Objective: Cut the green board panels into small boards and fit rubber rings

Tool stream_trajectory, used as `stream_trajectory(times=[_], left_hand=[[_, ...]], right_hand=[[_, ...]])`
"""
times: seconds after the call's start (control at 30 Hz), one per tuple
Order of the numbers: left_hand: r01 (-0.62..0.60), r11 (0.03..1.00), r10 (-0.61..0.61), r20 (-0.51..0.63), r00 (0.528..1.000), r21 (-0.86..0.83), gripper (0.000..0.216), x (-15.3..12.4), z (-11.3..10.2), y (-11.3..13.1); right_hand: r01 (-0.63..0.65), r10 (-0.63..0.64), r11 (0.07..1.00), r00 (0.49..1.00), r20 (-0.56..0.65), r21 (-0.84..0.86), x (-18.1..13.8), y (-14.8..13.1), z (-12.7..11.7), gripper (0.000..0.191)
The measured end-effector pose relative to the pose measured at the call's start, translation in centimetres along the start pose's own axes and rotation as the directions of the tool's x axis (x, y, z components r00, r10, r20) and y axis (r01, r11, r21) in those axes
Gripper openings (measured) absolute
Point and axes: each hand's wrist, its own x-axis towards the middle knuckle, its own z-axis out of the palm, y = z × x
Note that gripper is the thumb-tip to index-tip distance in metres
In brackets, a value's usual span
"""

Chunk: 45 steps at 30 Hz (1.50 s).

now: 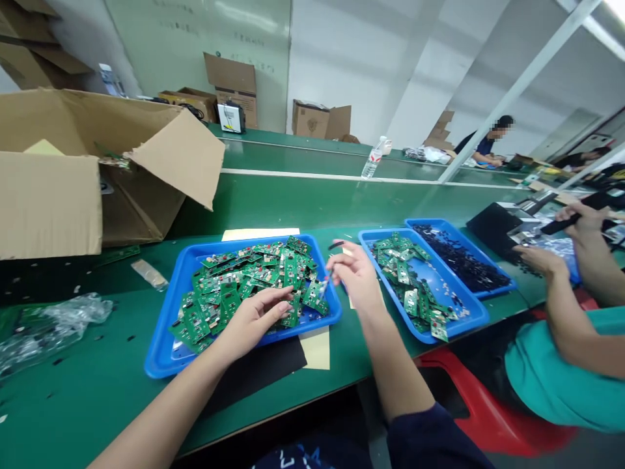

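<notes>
A blue tray [168, 352] in front of me is heaped with several small green circuit boards [254, 277]. My left hand [254, 317] rests on the pile at the tray's near side, fingers curled over a board. My right hand [354, 273] hovers at the tray's right edge, fingers pinched on a thin pen-like tool [326, 284] whose tip points down at the boards.
A second blue tray [471, 314] of green boards and a third [508, 283] of black parts lie to the right. A co-worker's hands [547, 260] work there. An open cardboard box [73, 169] stands at left, crumpled plastic [53, 322] near it, a water bottle [374, 159] beyond.
</notes>
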Motion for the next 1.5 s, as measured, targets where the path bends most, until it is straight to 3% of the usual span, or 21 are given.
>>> stream_trajectory(times=[0.07,0.13,0.23,0.4,0.6,0.73,0.8,0.9,1.0,1.13,1.33,1.5], left_hand=[[0.007,1.000,-0.007,-0.023,1.000,-0.008,0.041,0.0,-0.2,0.1],[0.011,1.000,-0.011,-0.047,0.999,-0.015,0.041,0.0,-0.3,0.4],[0.026,0.999,-0.027,-0.054,0.998,-0.023,0.043,0.0,-0.5,0.8],[0.045,0.998,-0.048,-0.070,0.996,-0.041,0.049,0.3,-0.6,1.0],[0.072,0.996,-0.076,-0.100,0.992,-0.044,0.053,0.5,-0.6,1.1],[0.077,0.997,-0.077,-0.082,0.994,0.000,0.053,0.3,-0.7,1.3],[0.071,0.997,-0.069,-0.077,0.995,0.028,0.052,0.3,-0.7,1.4],[0.059,0.996,-0.054,-0.071,0.996,0.064,0.050,0.2,-0.8,1.3],[0.042,0.996,-0.038,-0.066,0.997,0.074,0.049,0.2,-0.9,1.2],[0.039,0.996,-0.034,-0.055,0.998,0.084,0.047,0.1,-1.0,1.4],[-0.027,0.998,0.030,-0.040,0.999,0.065,0.043,-0.2,-1.5,2.0],[-0.119,0.976,0.142,-0.116,0.983,0.181,0.041,-1.2,-2.3,4.4]], right_hand=[[0.039,-0.078,0.977,0.981,-0.180,-0.208,0.5,-0.7,-4.3,0.043],[-0.021,-0.110,0.928,0.938,-0.329,-0.371,0.7,-1.1,-8.5,0.048],[-0.130,-0.083,0.891,0.896,-0.436,-0.435,0.5,-1.3,-13.1,0.055],[-0.219,0.009,0.886,0.889,-0.457,-0.408,0.3,-1.0,-16.1,0.060],[-0.308,-0.061,0.820,0.790,-0.610,-0.481,1.2,-1.0,-18.2,0.063],[-0.298,-0.190,0.729,0.777,-0.600,-0.617,1.1,-0.8,-16.8,0.054],[-0.250,-0.211,0.679,0.834,-0.509,-0.691,0.9,0.1,-14.6,0.044],[-0.166,-0.141,0.607,0.940,-0.310,-0.777,0.9,2.5,-10.8,0.029],[-0.132,-0.062,0.524,0.979,-0.192,-0.841,1.4,4.6,-8.1,0.021],[-0.153,0.028,0.376,0.988,-0.154,-0.914,2.2,5.7,-7.1,0.019],[-0.175,0.152,0.136,0.976,-0.154,-0.975,2.8,4.6,-6.4,0.018],[-0.156,0.250,-0.008,0.956,-0.153,-0.988,3.1,3.6,-5.9,0.024]])
